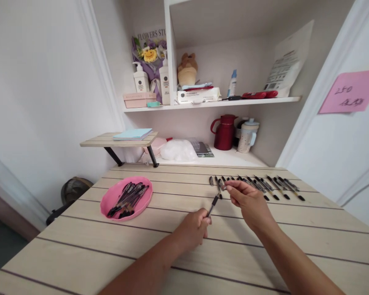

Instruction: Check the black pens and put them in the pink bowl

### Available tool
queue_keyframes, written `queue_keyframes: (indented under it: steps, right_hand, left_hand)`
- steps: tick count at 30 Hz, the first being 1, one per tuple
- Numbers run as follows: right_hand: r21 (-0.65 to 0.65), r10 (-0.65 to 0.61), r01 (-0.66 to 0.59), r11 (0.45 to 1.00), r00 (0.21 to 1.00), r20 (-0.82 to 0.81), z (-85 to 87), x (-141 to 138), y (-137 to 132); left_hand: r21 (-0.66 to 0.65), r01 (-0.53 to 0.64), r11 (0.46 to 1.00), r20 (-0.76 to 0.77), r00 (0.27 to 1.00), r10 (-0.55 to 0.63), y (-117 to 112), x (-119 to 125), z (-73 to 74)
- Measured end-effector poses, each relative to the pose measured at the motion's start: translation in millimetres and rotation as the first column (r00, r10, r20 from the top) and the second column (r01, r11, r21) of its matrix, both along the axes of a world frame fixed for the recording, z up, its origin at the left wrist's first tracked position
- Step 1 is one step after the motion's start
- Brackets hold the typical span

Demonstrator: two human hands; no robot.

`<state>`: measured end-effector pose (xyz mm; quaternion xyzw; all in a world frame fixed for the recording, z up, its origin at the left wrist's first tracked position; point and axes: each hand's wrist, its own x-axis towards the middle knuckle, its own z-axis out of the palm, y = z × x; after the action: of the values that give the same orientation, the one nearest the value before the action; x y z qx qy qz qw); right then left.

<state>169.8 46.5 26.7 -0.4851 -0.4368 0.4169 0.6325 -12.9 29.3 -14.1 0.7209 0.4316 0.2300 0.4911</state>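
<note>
While the left hand (193, 229) gripped a slim plastic pen with a black end and greyish barrel (213, 205), its lower part hidden in the fist, the right hand (249, 203) pinched a small, shiny greyish piece (224, 187), too small to identify. Just beyond, black-and-clear plastic pens (284, 186) lay in a row, partly covered by the right hand, on a pale, wood-grained tabletop with dark grooves (135, 252). Leftward, a round, wavy-rimmed pink bowl (106, 209) held overlapping dark pens (130, 196), too tangled to count. Farther back, a crumpled whitish plastic bag (178, 150), contents unclear, lay left of a glossy dark red jug (224, 133).
</note>
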Motion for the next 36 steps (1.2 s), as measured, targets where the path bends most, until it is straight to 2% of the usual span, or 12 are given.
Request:
queue_keyframes:
  steps: [7,10,18,22,26,32,36]
  right_hand:
    - [0.018,0.047,-0.050,0.999,0.985,0.168,-3.3,-5.1,-0.8]
    - [0.001,0.073,-0.075,0.997,0.980,0.183,-4.7,-5.7,-1.7]
    - [-0.146,0.206,-0.194,0.970,0.976,0.068,-4.9,-8.4,-6.9]
    - [-0.149,0.202,-0.183,0.972,0.972,0.120,-5.1,-7.2,-7.2]
    - [-0.147,0.272,-0.258,0.955,0.959,0.078,-6.1,-2.8,-7.4]
    - [-0.137,0.189,-0.177,0.975,0.979,0.081,-15.3,-2.7,-4.8]
    - [-0.140,0.321,-0.321,0.937,0.947,-0.027,-14.3,-5.2,-7.0]
  left_hand:
    - [-0.014,-0.003,1.000,-0.009,1.000,0.003,-2.7,1.8,6.8]
    - [-0.031,-0.010,0.999,-0.020,1.000,0.010,-3.7,2.6,9.1]
    - [-0.022,-0.025,0.999,0.019,0.999,0.026,-5.4,2.3,7.5]
    - [-0.025,-0.027,0.999,0.020,0.999,0.027,-4.6,2.3,5.4]
    - [-0.062,-0.030,0.998,0.010,0.999,0.030,-3.2,1.8,3.2]
    - [-0.046,-0.017,0.999,0.005,1.000,0.017,-2.3,1.7,3.7]
    - [-0.074,-0.013,0.997,0.001,1.000,0.013,-2.1,1.8,4.3]
